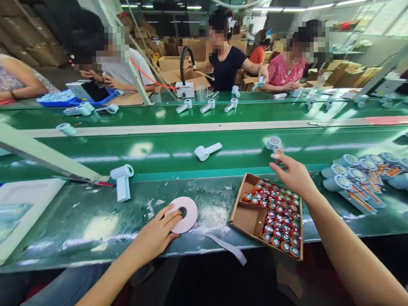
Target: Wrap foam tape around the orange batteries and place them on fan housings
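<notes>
My left hand (157, 233) rests on a white tape roll (185, 212) lying flat on the green bench, fingertips at its dark core; a strip of tape (228, 247) trails off toward the front edge. My right hand (293, 174) reaches forward with fingers spread, just behind a pale blue handheld fan body (274, 143) on the conveyor belt; it holds nothing. Below it sits a cardboard box (247, 216) filled with several small round motors with red wires (280, 219).
Several fan bodies (350, 176) are piled at the right. Single fans lie on the belt (207, 151) and the bench (121, 180). Other people work across the far belt. A slanted metal bar (41, 155) crosses the left. A white sheet (22, 208) lies at the left edge.
</notes>
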Motion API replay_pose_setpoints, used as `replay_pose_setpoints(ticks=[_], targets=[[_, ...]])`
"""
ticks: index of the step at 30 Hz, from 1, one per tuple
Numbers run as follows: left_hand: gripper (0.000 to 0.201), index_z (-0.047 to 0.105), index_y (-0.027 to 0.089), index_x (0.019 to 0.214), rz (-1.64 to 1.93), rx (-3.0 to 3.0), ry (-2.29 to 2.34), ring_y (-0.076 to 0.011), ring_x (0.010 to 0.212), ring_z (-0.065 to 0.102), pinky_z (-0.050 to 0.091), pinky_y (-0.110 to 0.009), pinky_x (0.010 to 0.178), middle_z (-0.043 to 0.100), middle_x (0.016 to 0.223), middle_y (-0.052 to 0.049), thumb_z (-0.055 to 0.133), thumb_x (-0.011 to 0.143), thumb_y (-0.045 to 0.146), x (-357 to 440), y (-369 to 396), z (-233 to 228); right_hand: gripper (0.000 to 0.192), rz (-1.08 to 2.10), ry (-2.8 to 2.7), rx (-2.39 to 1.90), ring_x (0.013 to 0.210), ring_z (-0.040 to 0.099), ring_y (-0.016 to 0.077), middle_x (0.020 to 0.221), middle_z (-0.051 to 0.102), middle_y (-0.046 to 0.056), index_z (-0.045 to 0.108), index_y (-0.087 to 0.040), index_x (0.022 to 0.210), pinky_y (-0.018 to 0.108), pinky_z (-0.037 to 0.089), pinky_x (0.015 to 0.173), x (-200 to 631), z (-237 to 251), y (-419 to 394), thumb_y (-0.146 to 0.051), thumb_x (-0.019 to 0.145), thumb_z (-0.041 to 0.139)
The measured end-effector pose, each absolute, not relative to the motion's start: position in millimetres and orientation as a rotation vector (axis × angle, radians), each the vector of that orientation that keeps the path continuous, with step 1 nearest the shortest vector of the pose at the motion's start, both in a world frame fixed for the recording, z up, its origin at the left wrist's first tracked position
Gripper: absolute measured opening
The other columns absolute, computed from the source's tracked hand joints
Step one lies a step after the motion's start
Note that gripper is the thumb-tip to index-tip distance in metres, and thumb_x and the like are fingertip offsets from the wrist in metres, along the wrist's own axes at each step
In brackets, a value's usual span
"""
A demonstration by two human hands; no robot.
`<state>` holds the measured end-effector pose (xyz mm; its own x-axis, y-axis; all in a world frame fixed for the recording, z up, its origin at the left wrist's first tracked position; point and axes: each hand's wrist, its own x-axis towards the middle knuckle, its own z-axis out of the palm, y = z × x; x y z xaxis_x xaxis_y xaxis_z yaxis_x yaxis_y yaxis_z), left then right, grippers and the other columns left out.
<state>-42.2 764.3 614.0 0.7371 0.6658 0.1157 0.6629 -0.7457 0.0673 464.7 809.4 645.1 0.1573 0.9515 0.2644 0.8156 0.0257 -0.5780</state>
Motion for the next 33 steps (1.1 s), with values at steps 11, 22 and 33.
replay_pose_setpoints(ticks=[11,22,33], targets=[[0.044,0.055,0.022,0.134,1.144,2.543,1.307,-0.0332,0.145,0.048,0.056,-0.058,0.109,0.066,0.131,-0.011,0.064,0.093,0.009,30,774,664,0.024,1.641,-2.071,-1.022,0.061,0.062,0.013,0.066,0.069,-0.001,0.071,-0.021,0.07,0.022,0.045,0.061,246,614,649,-0.033,0.091,0.071],[0.041,0.057,0.024,0.132,1.227,2.357,1.393,-0.0315,0.13,0.062,0.063,-0.048,0.098,0.069,0.124,-0.009,0.066,0.094,0.015,33,765,662,0.034,1.495,-2.19,-1.001,0.051,0.042,0.0092,0.054,0.052,-0.004,0.059,-0.019,0.062,0.025,0.029,0.053,276,653,675,-0.03,0.094,0.065],[0.039,0.06,0.022,0.129,1.15,2.562,1.272,-0.0333,0.141,0.052,0.055,-0.055,0.11,0.069,0.124,-0.008,0.064,0.092,0.01,34,746,654,0.043,1.576,-1.894,-0.972,0.048,0.044,0.0072,0.054,0.056,-0.003,0.065,-0.016,0.068,0.021,0.032,0.051,266,649,686,-0.045,0.099,0.061]])
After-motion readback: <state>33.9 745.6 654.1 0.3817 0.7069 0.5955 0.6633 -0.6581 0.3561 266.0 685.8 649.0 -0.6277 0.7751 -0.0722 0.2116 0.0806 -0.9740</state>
